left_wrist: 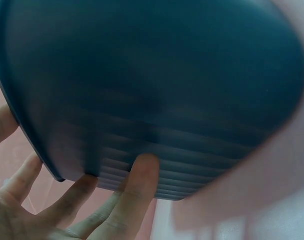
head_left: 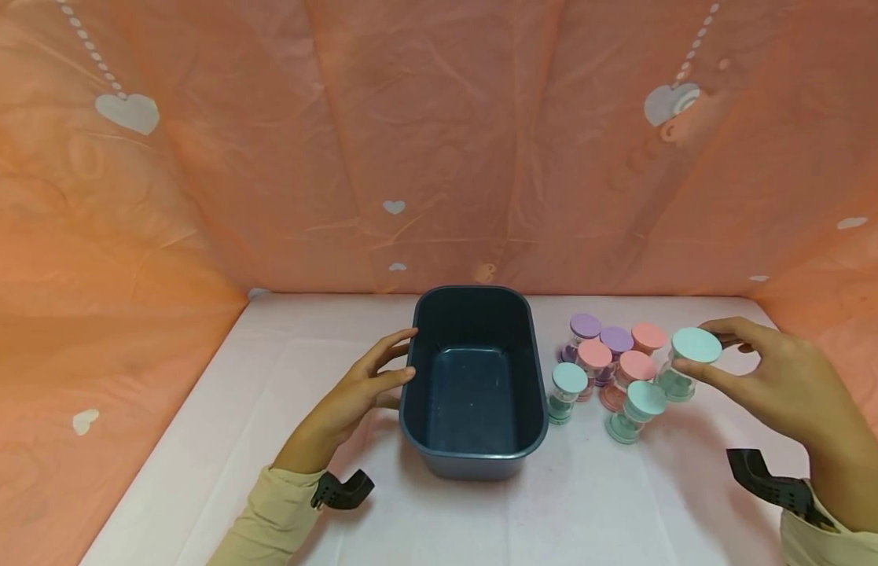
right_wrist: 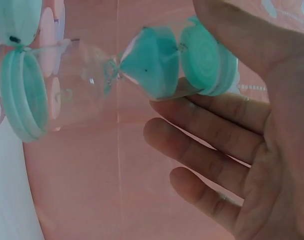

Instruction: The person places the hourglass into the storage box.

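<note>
Head view: a dark blue tub (head_left: 474,377) is seen standing upright on the worktop (head_left: 283,377), which is covered in a pale pink cloth, with peach sheeting printed with white hearts (head_left: 127,112) hung behind and to both sides. The left hand (head_left: 357,391) is laid against the tub's left wall, its fingers straight and spread, nothing being gripped; in the left wrist view the fingertips (left_wrist: 141,170) are shown pressed on the ribbed outer wall of the tub (left_wrist: 152,75). The right hand (head_left: 771,377) is held to the right of the tub, and a mint-capped sand timer (head_left: 686,363) is pinched by its top cap between thumb and fingers. Whether its base touches the worktop cannot be told. In the right wrist view the same timer (right_wrist: 141,65) is seen lying across the fingers (right_wrist: 212,125), with mint sand gathered in the glass bulb nearer the hand.

Between the tub and the right hand a cluster of other sand timers is stood close together on the worktop: two mint ones (head_left: 567,391) (head_left: 637,409) nearest the viewer, pink ones (head_left: 633,368) in the middle and purple ones (head_left: 585,326) at the back. A dark strap (head_left: 343,489) is worn at the left wrist.
</note>
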`<state>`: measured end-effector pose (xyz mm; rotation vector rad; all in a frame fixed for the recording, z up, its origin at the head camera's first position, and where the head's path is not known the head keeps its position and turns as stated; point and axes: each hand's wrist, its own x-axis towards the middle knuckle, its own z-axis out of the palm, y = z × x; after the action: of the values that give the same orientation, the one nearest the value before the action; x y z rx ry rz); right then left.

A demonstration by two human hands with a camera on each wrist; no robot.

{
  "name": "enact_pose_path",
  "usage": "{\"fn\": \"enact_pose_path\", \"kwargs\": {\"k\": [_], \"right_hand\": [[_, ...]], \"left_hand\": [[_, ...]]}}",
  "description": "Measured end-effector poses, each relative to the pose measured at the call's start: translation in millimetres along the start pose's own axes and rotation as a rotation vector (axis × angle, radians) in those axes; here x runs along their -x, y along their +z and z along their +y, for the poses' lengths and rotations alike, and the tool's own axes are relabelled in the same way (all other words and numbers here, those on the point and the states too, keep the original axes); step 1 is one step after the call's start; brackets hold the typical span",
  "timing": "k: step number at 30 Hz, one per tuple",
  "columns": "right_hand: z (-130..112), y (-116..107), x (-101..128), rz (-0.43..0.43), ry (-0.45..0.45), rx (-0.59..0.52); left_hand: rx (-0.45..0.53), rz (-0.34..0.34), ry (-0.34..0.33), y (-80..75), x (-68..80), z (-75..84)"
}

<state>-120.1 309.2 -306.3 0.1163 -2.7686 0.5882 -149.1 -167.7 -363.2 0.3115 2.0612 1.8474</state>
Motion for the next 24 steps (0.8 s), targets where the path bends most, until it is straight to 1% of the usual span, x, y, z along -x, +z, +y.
{"fn": "enact_pose_path", "kwargs": {"k": [7,13,24], "right_hand": [[0.5,-1.4,1.1,0.037,0.019,-0.01],[-1.3,-3.7,1.3,0.078,-0.002,-0.017],[-4.3,-4.6,2.5,0.078,-0.007,-0.032]], "left_hand": [[0.0,-0.001,0.001,-0.2,-0.2,-0.8],[-0.005,0.001,-0.002,0.1,0.2,-0.8],[-0.009,-0.002,0.007,0.7,0.5,-0.1]]}}
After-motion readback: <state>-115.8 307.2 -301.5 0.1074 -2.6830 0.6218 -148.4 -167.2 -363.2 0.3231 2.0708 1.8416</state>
